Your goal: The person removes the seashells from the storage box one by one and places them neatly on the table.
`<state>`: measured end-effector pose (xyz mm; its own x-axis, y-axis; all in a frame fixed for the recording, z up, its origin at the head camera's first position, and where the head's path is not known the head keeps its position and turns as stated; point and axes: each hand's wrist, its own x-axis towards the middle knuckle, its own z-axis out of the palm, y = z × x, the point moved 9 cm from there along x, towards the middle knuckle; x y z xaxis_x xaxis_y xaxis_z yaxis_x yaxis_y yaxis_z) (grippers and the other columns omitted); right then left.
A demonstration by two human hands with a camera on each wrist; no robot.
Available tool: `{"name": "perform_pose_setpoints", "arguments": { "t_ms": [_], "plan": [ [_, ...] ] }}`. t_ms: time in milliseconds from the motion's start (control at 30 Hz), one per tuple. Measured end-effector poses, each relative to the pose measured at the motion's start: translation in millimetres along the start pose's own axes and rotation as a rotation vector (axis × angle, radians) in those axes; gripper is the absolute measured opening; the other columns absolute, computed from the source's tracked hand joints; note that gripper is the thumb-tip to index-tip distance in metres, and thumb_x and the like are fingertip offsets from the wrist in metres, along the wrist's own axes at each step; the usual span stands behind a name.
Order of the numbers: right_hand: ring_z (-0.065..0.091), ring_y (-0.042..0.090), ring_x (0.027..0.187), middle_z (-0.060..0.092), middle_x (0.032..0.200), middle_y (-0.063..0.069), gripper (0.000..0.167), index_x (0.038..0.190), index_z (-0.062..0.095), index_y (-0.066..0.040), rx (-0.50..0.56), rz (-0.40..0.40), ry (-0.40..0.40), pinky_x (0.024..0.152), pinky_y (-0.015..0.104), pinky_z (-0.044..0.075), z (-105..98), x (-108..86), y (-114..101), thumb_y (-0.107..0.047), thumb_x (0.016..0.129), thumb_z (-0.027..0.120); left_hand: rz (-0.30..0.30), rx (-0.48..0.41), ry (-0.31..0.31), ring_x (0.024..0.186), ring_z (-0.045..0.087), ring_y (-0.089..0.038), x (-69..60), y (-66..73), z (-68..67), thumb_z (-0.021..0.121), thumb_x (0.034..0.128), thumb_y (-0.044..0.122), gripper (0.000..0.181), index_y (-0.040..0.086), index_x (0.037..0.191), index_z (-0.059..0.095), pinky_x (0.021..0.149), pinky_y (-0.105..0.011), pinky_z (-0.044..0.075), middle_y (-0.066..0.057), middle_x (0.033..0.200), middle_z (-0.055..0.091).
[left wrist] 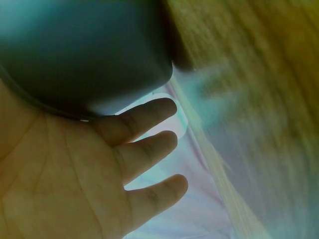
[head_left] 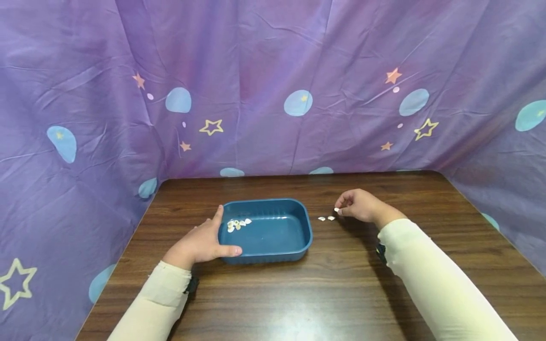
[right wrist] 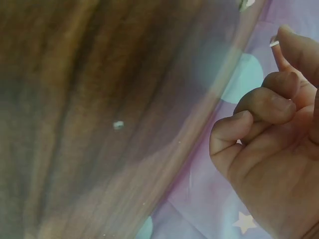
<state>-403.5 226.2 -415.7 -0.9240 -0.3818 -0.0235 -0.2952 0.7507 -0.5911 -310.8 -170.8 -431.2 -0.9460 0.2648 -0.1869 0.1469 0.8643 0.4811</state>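
A blue plastic basin (head_left: 273, 246) stands on the table, with several small white shells (head_left: 237, 225) gathered at its left end. My left hand (head_left: 202, 241) rests against the basin's left side, its thumb lying over the near rim and its index finger at the far corner. In the left wrist view, the other fingers (left wrist: 149, 149) stretch out straight beneath the basin's edge. To the right of the basin, my right hand (head_left: 360, 206) pinches one small white shell (head_left: 337, 210) between thumb and index finger, just above the table. Two more shells (head_left: 326, 218) lie on the wood beside it.
The brown wood-grain table (head_left: 341, 293) has its far edge along a purple curtain (head_left: 264, 57) printed with stars and blue spots. More curtain hangs at the left and right sides.
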Motion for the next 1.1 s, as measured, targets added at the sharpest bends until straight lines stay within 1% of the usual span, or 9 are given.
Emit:
{"name": "perform_pose_setpoints", "arguments": {
  "t_ms": [67, 167, 300, 467, 700, 1000, 1100],
  "plan": [
    [0.056, 0.012, 0.073, 0.071, 0.078, -0.001, 0.006, 0.093, 0.073, -0.003, -0.003, -0.003, -0.011, 0.071, 0.032, 0.046, 3, -0.6, 1, -0.006, 0.091, 0.078, -0.001, -0.001, 0.002, 0.151, 0.033, -0.056, 0.4, -0.9, 0.0, 0.080, 0.0779, 0.073, 0.142, 0.003, 0.169, -0.004, 0.120, -0.069, 0.031, -0.039, 0.163, 0.029],
    [0.055, 0.012, 0.074, 0.071, 0.079, -0.004, 0.005, 0.092, 0.073, -0.004, -0.012, 0.014, -0.014, 0.073, 0.031, 0.045, 5, -2.1, 4, -0.006, 0.091, 0.078, -0.009, -0.006, 0.001, 0.152, 0.032, -0.054, 1.4, -2.7, 0.4, 0.080, 0.0775, 0.073, 0.142, 0.004, 0.169, -0.004, 0.121, -0.068, 0.029, -0.038, 0.164, 0.029],
    [0.055, 0.012, 0.075, 0.069, 0.078, -0.003, 0.005, 0.092, 0.074, -0.004, -0.019, 0.030, -0.023, 0.074, 0.031, 0.044, 7, -3.5, 5, -0.006, 0.090, 0.079, -0.008, 0.002, 0.003, 0.151, 0.032, -0.056, 1.4, -1.6, -0.3, 0.080, 0.0767, 0.074, 0.144, 0.003, 0.169, -0.004, 0.120, -0.069, 0.030, -0.040, 0.163, 0.029],
    [0.055, 0.013, 0.076, 0.068, 0.079, -0.003, 0.006, 0.090, 0.074, -0.005, -0.048, 0.038, -0.039, 0.075, 0.032, 0.044, 10, -3.6, 6, -0.007, 0.090, 0.079, -0.012, -0.007, -0.002, 0.151, 0.033, -0.055, 0.9, -1.5, -0.5, 0.080, 0.0771, 0.074, 0.143, 0.003, 0.169, -0.004, 0.120, -0.069, 0.031, -0.039, 0.164, 0.028],
    [0.055, 0.013, 0.073, 0.067, 0.076, -0.004, 0.009, 0.086, 0.072, -0.006, -0.107, 0.020, -0.052, 0.073, 0.032, 0.045, 12, -4.4, 5, -0.005, 0.088, 0.080, -0.022, -0.008, -0.007, 0.150, 0.034, -0.056, -0.2, -0.4, -0.9, 0.081, 0.0776, 0.073, 0.142, 0.004, 0.169, -0.004, 0.119, -0.069, 0.032, -0.039, 0.164, 0.028],
    [0.055, 0.014, 0.073, 0.067, 0.077, -0.003, 0.011, 0.085, 0.071, -0.007, -0.151, 0.036, -0.051, 0.073, 0.033, 0.045, 13, -3.9, 5, -0.006, 0.086, 0.082, -0.015, -0.006, -0.006, 0.150, 0.035, -0.055, -1.9, 2.2, -2.2, 0.081, 0.0794, 0.071, 0.140, 0.002, 0.169, -0.003, 0.119, -0.068, 0.033, -0.039, 0.163, 0.029],
    [0.056, 0.014, 0.074, 0.068, 0.078, -0.003, 0.011, 0.085, 0.072, -0.008, -0.169, 0.047, -0.053, 0.074, 0.034, 0.046, 14, -3.0, 5, -0.007, 0.086, 0.083, -0.020, -0.006, -0.008, 0.150, 0.034, -0.055, -2.8, 1.7, -1.8, 0.081, 0.0793, 0.071, 0.140, 0.003, 0.169, -0.004, 0.120, -0.068, 0.032, -0.039, 0.163, 0.029]
  ]
}}
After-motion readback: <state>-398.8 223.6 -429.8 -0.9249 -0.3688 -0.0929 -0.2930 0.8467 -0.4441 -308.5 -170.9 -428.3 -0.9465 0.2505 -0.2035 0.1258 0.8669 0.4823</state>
